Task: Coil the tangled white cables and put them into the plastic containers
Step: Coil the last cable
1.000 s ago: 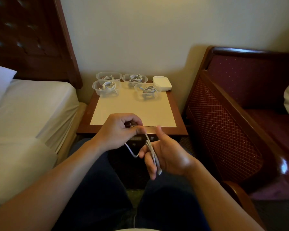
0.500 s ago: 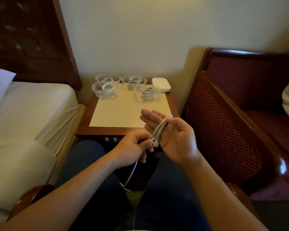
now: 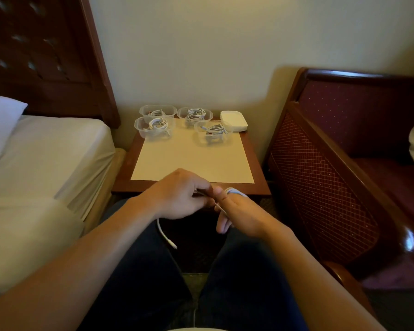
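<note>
White cable runs between both hands just off the near edge of the desk: the left hand pinches a stretch of it, while loops wrap the fingers of the right hand, whose thumb presses against them. Its free end hangs below the left hand over the lap. At the far end of the desk stand four plastic containers with coiled cables inside, a white lidded box to their right.
</note>
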`<state>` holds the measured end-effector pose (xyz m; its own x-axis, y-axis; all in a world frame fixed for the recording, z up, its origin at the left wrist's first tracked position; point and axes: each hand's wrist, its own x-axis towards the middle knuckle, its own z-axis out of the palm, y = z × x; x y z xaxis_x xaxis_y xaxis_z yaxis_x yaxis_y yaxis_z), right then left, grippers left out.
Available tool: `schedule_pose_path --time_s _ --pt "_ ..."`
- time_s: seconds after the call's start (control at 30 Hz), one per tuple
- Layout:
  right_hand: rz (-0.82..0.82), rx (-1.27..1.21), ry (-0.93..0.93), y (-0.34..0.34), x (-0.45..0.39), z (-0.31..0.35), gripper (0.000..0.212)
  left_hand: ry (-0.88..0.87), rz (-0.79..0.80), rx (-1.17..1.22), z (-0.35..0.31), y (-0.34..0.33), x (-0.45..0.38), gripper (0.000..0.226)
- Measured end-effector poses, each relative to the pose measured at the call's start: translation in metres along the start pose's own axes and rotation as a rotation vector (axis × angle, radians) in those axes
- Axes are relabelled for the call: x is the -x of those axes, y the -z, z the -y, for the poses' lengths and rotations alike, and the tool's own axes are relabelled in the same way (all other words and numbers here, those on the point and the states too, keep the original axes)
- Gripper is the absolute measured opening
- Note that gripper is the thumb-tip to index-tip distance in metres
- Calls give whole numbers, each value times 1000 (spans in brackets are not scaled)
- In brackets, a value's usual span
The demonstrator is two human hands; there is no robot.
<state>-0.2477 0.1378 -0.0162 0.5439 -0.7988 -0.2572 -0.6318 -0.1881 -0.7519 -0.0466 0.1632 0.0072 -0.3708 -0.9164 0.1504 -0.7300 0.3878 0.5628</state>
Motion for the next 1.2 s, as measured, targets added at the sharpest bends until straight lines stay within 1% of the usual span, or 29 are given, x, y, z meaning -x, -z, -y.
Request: schedule_pose_path --time_s 0.07,0.17,0.23,0.3,0.37,0.43,0.47,0.53,0.57,0.6,0.67,0.7,0.77,0.83,0.87,0.93,1.0,1.1,1.13,1.2 --pt "177 -245 -36 0 0 1 100 -24 -80 23 6 5 -3 4" --pt "421 -709 -5 1 8 9 97 36 -215 229 14 8 -3 19" --pt "549 -1008 89 3 9 10 95 43 -213 357 14 4 -1 25" --pt "672 -1267 203 4 8 11 93 81 -207 509 13 -7 2 22" --pt "765 -1458 286 3 7 12 93 159 -216 693 9 -19 4 19" --pt "788 -1578 336 2 8 12 93 233 -153 856 3 -29 7 15" --pt "761 -1623 346 1 8 11 88 263 -126 886 2 -33 7 15" --pt "623 -1679 335 1 10 15 72 305 -111 783 -4 -37 8 31" --pt "514 -1696 309 1 11 18 64 317 -90 722 -6 -38 9 32" --pt "371 -1689 275 0 11 21 58 324 -39 683 -9 -38 10 26" --pt "81 -1575 240 3 10 26 47 335 139 633 -10 -38 14 13" --pt "-26 -1505 247 4 8 27 43 349 227 590 -10 -39 16 13" --pt "-140 -1355 252 4 4 25 40 381 328 488 -10 -38 18 21" --pt "-186 -1147 224 2 -1 19 36 358 368 394 -11 -33 18 24" --pt "-196 -1008 211 -1 -4 14 35 325 373 308 -12 -28 17 22" --pt "-198 -749 196 -9 -5 9 41 236 394 68 -12 -14 12 16" --pt "-218 -533 168 -13 -3 5 43 161 431 -193 -15 -1 8 16" --pt "-253 -171 85 -21 -7 -3 30 73 426 -475 -18 13 5 18" --pt "-227 -94 41 -23 -8 -6 30 33 399 -546 -19 15 5 20" --pt "-99 -54 -50 -22 -10 -8 40 -68 299 -632 -14 20 5 24"
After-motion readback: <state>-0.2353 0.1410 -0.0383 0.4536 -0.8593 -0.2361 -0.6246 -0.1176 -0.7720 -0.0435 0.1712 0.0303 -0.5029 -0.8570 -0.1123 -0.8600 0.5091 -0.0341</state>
